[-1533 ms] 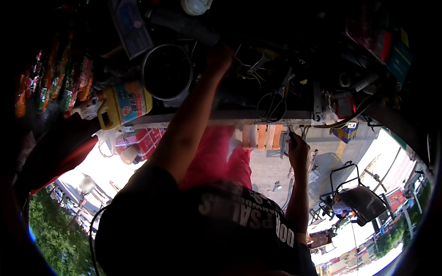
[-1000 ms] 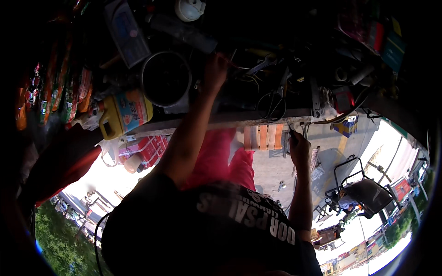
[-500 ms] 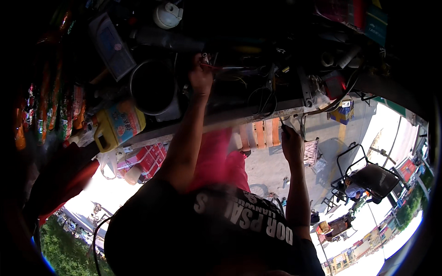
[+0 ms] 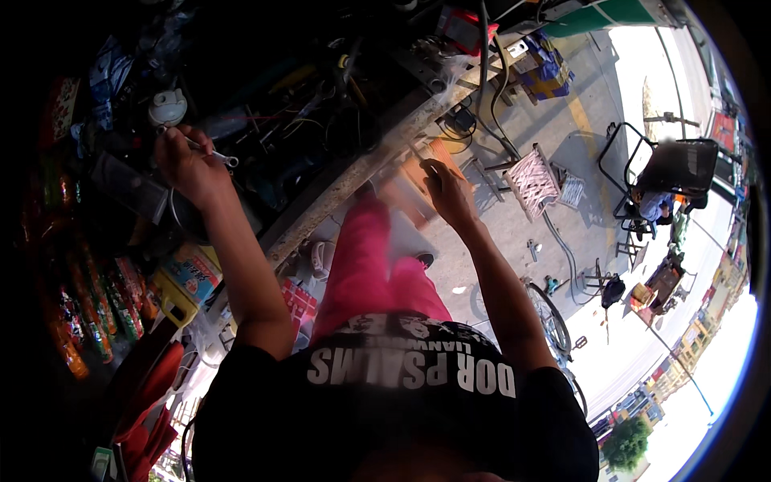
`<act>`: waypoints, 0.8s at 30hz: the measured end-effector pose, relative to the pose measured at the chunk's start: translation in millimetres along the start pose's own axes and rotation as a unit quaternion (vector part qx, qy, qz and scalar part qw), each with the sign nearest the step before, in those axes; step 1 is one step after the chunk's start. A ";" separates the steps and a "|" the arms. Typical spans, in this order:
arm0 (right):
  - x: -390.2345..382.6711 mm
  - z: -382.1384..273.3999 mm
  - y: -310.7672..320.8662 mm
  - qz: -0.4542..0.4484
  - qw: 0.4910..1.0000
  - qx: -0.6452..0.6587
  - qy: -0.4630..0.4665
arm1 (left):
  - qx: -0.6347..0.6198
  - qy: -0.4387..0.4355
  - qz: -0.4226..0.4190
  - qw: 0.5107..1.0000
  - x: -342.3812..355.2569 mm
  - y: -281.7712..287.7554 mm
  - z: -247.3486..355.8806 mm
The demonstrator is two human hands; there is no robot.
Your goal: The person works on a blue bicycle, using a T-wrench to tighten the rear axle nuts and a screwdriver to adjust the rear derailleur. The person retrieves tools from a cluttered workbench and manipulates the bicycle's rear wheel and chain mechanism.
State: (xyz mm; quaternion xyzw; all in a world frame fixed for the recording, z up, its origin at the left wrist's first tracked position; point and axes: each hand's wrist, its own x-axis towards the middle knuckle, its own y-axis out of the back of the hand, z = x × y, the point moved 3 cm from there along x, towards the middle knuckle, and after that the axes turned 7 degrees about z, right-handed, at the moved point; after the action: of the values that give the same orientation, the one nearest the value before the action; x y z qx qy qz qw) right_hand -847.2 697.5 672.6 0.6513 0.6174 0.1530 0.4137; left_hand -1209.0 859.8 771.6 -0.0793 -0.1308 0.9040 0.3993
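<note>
My left hand is raised over the dark, cluttered workbench, its fingers closed around a metal wrench. The wrench's ring end sticks out past the fingers on the right. Just behind that hand stands a white rounded container. Beyond the bench's front edge, on my right, my right hand is closed on a thin tool with a dark handle. Its slim end points toward the bench edge and is blurred, so its exact kind cannot be made out.
Tools and wires crowd the bench, whose worn front edge runs diagonally. A yellow jug stands at the left. Below the edge are an orange-brown box and a woven stool. A black chair stands farther right.
My view has turned. My left hand has come away from the bench's middle toward the left, where the wrench shows plainly. My right hand still holds its tool near the bench edge.
</note>
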 end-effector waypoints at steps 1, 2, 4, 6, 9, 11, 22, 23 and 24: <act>-16.2 4.6 4.5 0.013 0.998 0.060 -0.034 | -0.032 0.056 -0.064 0.996 -15.3 -5.3 -3.3; -32.3 10.1 9.9 0.034 0.997 0.066 -0.033 | 0.001 0.074 -0.105 0.992 -41.0 -13.9 -6.5; -67.5 34.1 18.5 0.063 0.992 0.094 -0.056 | 0.071 0.108 -0.170 0.977 -98.2 -23.4 -18.6; -116.3 68.9 18.5 0.077 0.981 0.138 -0.111 | 0.135 0.189 -0.273 0.933 -160.1 -23.0 -39.2; -198.5 129.9 13.2 0.065 0.972 0.134 -0.182 | 0.185 0.339 -0.356 0.851 -261.3 5.1 -75.8; -262.3 181.6 -3.2 0.075 0.959 0.158 -0.222 | 0.216 0.379 -0.407 0.803 -339.0 17.6 -76.3; -658.9 390.0 -40.9 0.155 0.792 0.145 -0.573 | 0.308 0.425 -0.642 0.559 -670.0 64.0 -130.3; -691.1 403.1 -48.8 0.167 0.756 0.156 -0.613 | 0.318 0.415 -0.677 0.518 -692.0 65.3 -147.7; -720.9 413.6 -55.0 0.204 0.733 0.141 -0.634 | 0.327 0.403 -0.706 0.482 -716.1 60.4 -157.0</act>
State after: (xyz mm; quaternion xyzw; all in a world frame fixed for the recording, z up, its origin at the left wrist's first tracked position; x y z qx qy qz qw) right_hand -728.1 -124.1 604.5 0.7586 0.0792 -0.3034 0.5711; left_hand -733.7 316.2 631.7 -0.1796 0.3374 0.1647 0.9093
